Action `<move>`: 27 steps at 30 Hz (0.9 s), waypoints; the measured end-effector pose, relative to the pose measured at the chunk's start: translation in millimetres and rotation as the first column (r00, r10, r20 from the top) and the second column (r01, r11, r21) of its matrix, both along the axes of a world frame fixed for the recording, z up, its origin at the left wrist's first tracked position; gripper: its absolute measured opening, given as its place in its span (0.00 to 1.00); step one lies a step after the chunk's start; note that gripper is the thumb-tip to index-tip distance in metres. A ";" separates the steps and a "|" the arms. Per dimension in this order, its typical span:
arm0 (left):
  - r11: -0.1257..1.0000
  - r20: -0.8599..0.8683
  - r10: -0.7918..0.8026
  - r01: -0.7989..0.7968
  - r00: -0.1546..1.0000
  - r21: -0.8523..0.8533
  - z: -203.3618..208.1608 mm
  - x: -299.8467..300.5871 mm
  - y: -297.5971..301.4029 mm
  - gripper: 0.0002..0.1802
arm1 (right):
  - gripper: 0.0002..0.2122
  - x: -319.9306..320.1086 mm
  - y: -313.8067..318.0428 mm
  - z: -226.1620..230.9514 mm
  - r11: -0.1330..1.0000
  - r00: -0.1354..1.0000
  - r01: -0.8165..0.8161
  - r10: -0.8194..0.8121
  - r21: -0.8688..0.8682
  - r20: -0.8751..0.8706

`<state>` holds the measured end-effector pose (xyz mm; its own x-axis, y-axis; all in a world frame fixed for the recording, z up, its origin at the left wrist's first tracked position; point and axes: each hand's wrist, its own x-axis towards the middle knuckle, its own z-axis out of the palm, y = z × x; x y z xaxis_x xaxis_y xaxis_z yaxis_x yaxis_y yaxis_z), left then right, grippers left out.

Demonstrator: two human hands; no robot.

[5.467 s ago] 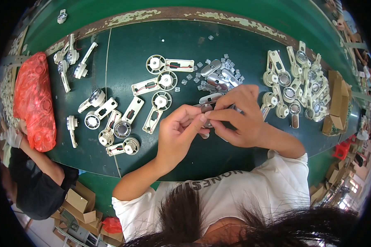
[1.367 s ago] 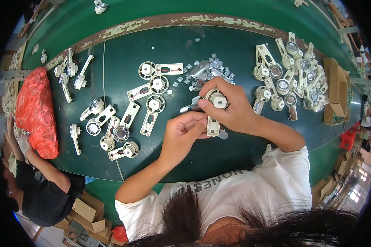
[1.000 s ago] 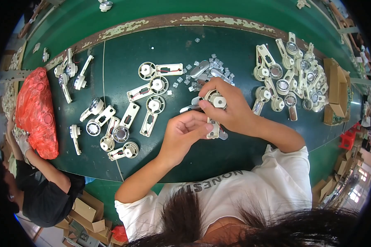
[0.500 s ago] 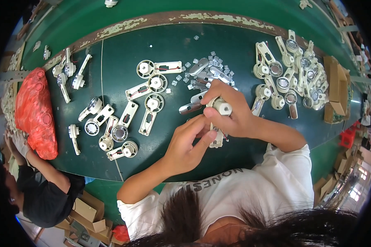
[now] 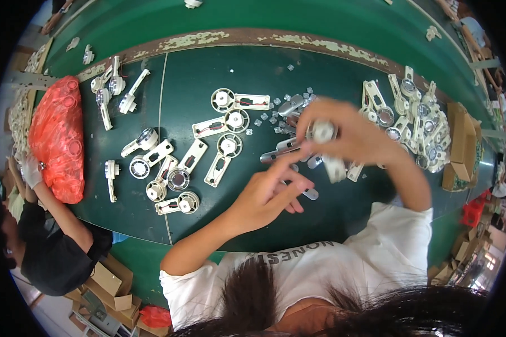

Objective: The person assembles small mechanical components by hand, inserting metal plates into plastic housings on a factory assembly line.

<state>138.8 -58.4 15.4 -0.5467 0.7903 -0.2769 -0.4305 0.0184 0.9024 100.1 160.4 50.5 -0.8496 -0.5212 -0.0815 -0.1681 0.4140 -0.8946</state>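
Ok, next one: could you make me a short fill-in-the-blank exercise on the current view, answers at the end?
1. The person's right hand holds a blurred cream motor housing, while the left hand holds ____.
2. The plastic bag at the table's left end is coloured ____.
3. The box right of the pile of housings is made of ____.
4. The co-worker's hand at the bag wears a white ____.

Missing words: nothing; red; cardboard; glove.

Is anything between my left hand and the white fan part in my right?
Nothing visible blocks your left hand from the blurred white fan part in your right hand; a silver cover seems to lie below, on the table.
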 end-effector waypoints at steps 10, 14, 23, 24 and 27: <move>0.859 -0.935 -0.087 -0.450 0.343 -0.245 -13.1 -11.8 4.2 0.21 | 0.10 -343.1 182.4 -87.6 0.673 0.575 0.739 -0.614 0.020 -0.541; 0.848 -0.903 -0.122 -0.430 0.412 -0.310 -13.4 -11.6 -3.2 0.24 | 0.13 -340.1 132.5 -89.9 0.450 0.185 0.888 -0.154 0.097 -0.971; 0.775 -0.933 -0.296 -0.518 0.206 -0.361 -13.0 2.0 -5.4 0.12 | 0.10 -25.3 -30.5 -35.8 0.898 0.396 0.125 0.345 0.422 -0.851; 0.777 -0.931 -0.301 -0.514 0.204 -0.364 -12.2 2.1 -5.3 0.12 | 0.12 -24.6 -34.0 -41.9 0.874 0.453 0.168 0.342 0.456 -0.823; 0.708 -0.940 -0.271 -0.618 0.209 -0.341 -2.3 -1.7 -7.2 0.06 | 0.04 -32.7 -39.6 -62.0 0.874 0.437 0.213 0.314 0.437 -0.843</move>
